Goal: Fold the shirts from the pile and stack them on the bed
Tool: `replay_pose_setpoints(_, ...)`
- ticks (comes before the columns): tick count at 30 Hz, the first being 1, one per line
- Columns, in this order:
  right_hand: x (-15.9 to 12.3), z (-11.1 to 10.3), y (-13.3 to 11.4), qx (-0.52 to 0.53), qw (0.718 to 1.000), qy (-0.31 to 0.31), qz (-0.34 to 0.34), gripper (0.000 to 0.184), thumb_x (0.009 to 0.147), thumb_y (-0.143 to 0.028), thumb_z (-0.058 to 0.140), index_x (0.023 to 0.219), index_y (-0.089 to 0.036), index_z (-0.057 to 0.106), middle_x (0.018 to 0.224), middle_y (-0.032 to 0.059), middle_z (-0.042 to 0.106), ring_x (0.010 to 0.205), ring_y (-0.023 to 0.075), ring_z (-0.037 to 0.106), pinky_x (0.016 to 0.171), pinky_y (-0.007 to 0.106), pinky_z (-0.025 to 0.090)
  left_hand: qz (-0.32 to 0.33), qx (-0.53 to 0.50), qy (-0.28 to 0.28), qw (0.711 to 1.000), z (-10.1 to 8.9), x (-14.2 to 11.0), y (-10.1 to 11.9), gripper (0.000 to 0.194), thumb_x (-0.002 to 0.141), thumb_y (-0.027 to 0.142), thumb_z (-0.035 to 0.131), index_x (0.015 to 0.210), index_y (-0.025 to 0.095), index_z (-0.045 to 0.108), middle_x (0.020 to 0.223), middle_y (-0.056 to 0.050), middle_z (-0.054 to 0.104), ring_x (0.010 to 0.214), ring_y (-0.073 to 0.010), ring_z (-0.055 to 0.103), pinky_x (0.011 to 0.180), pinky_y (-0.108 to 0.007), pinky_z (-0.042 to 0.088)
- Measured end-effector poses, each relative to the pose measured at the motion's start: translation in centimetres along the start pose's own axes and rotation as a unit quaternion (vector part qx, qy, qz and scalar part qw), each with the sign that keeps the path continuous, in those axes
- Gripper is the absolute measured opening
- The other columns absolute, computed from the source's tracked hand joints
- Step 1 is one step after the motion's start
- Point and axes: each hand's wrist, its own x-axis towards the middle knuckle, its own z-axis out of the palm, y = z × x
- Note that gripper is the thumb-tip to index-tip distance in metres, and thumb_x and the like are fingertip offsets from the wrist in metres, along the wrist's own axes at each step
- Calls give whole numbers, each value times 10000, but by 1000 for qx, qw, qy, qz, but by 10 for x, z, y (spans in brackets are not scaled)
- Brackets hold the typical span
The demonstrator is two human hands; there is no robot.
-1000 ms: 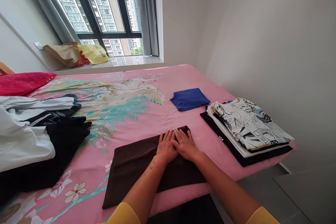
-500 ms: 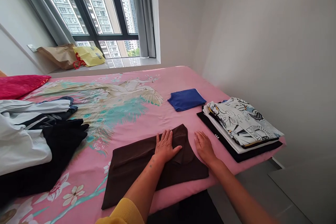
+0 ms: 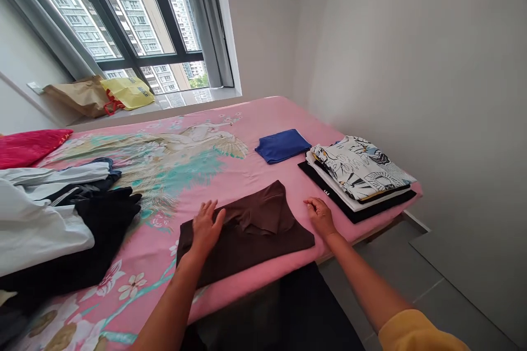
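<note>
A folded dark brown garment (image 3: 267, 219), apparently stretchy pants, lies flat near the bed's front edge. Some creases run across its upper right part. My left hand (image 3: 206, 225) is on or just above its left portion, fingers spread and holding nothing. Just beyond the garment's right edge, my right hand (image 3: 320, 216) hovers over or rests on the pink sheet, its fingers curled inward with nothing visible in them. Right of that hand sits a stack of folded shirts (image 3: 362, 170), a white printed one on top. Farther back lies a folded blue garment (image 3: 283, 146).
Loose white and black clothes (image 3: 45, 214) are heaped on the left of the patterned pink sheet (image 3: 222, 181). Behind them is a red pillow (image 3: 33, 145). Paper and yellow bags (image 3: 127, 92) stand on the windowsill. A wall rises beyond the bed's right side.
My left hand has slid left, from the garment's upper middle to its left part. My right hand's fingers have curled from stretched out. The view has shifted slightly.
</note>
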Motion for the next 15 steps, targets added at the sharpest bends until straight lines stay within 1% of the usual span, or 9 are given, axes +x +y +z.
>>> replay_pose_setpoints(2, -2, 0, 0, 0, 1000, 0, 3, 236, 807, -217, 414, 887, -168, 630, 932, 72, 657, 930, 186, 580, 893, 357, 449, -68, 38, 58, 995, -19, -31, -51, 492, 874, 442, 374, 1279, 189, 490, 1362, -101, 489, 1307, -265, 369, 1075, -469, 286)
replay_pose_setpoints(3, -3, 0, 0, 0, 1000, 1, 5, 238, 802, -222, 415, 886, -167, 632, 930, 75, 657, 929, 189, 579, 894, 360, 446, -93, 57, 71, 991, -27, -49, -75, 482, 876, 426, 360, 1269, 183, 497, 1328, -106, 520, 1278, -265, 407, 1063, -464, 308)
replay_pose_setpoints(5, -5, 1, 1, 2, 1000, 4, 10, 245, 794, -232, 419, 887, -160, 634, 926, 85, 656, 928, 198, 576, 897, 369, 438, -113, 95, 70, 987, -38, -86, -111, 471, 881, 396, 326, 1229, 153, 532, 1286, -126, 551, 1248, -265, 441, 1062, -451, 313)
replay_pose_setpoints(6, -7, 2, 2, 2, 1000, 5, 11, 248, 789, -236, 423, 888, -156, 635, 926, 91, 656, 926, 203, 575, 897, 373, 435, -111, 111, 59, 986, -41, -103, -123, 461, 884, 376, 311, 1205, 150, 552, 1280, -127, 557, 1247, -258, 444, 1073, -442, 299)
replay_pose_setpoints(8, -9, 3, 5, -12, 1000, 6, 8, 254, 781, -245, 429, 892, -152, 638, 927, 95, 657, 921, 209, 575, 895, 375, 432, -99, 134, 30, 986, -44, -132, -131, 439, 888, 326, 291, 1189, 172, 571, 1302, -104, 549, 1266, -232, 427, 1101, -424, 254)
replay_pose_setpoints(10, -11, 5, 11, -39, 999, 3, -6, 259, 780, -254, 429, 891, -158, 643, 924, 88, 661, 909, 208, 579, 886, 365, 436, -96, 154, 10, 983, -45, -149, -125, 431, 885, 282, 298, 1225, 209, 551, 1346, -71, 516, 1299, -216, 389, 1120, -431, 204)
replay_pose_setpoints(12, -13, 7, 16, -67, 998, 1, -18, 260, 782, -262, 427, 886, -167, 647, 917, 76, 666, 898, 204, 587, 873, 350, 442, -98, 169, -3, 981, -48, -154, -114, 441, 877, 266, 329, 1272, 214, 519, 1389, -68, 470, 1323, -221, 353, 1124, -439, 177)
replay_pose_setpoints(13, -14, 7, 18, -75, 997, 0, -21, 260, 782, -263, 427, 882, -169, 648, 913, 73, 669, 894, 203, 590, 869, 347, 444, -104, 169, -13, 980, -51, -153, -108, 446, 867, 260, 355, 1281, 208, 514, 1399, -72, 457, 1323, -225, 351, 1120, -429, 185)
replay_pose_setpoints(15, -15, 7, 20, -85, 996, 2, -22, 260, 781, -264, 427, 877, -171, 651, 910, 72, 674, 889, 205, 596, 860, 344, 448, -130, 153, -33, 979, -60, -148, -99, 433, 845, 239, 390, 1247, 217, 548, 1366, -67, 495, 1275, -218, 410, 1086, -384, 256)
